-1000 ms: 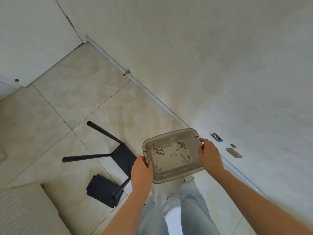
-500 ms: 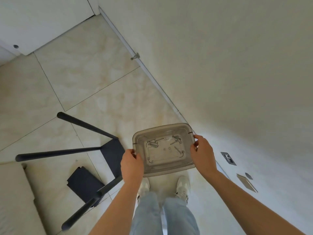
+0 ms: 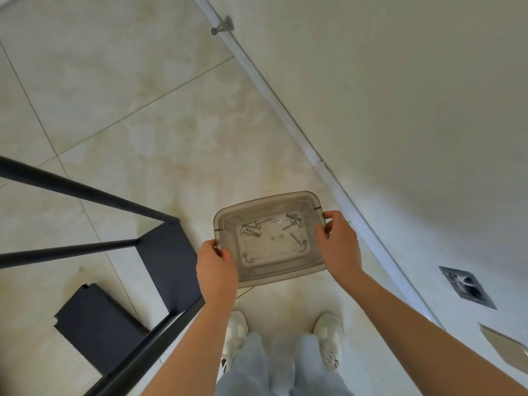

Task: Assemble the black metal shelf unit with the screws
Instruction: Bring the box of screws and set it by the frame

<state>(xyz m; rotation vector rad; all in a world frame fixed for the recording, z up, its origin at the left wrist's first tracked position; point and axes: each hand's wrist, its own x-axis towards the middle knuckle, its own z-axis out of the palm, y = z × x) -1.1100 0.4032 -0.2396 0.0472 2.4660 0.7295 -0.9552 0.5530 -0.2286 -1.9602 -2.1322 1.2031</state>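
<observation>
I hold a clear grey plastic tray (image 3: 285, 277) level above the floor. My left hand (image 3: 217, 270) grips its near left corner and my right hand (image 3: 337, 244) grips its right edge. Several silver screws (image 3: 253, 231) lie loose on the tray's bottom. To my left stands the partly built black shelf unit: a black panel (image 3: 168, 264) with three black tube legs (image 3: 83, 192) sticking out from it. A stack of black metal shelf plates (image 3: 94, 321) lies flat on the tiles beside it.
A white wall (image 3: 400, 95) with a skirting board (image 3: 288, 121) runs along the right. A metal door stop (image 3: 223, 25) juts from it far ahead. A floor socket (image 3: 465, 285) and a small brass plate (image 3: 505, 350) sit at the right. My white shoes (image 3: 328, 338) stand on beige tiles.
The view has tilted down and closed in on the floor, so the tray, shelf frame and shoes appear larger. Both hands keep the same grip on the tray.
</observation>
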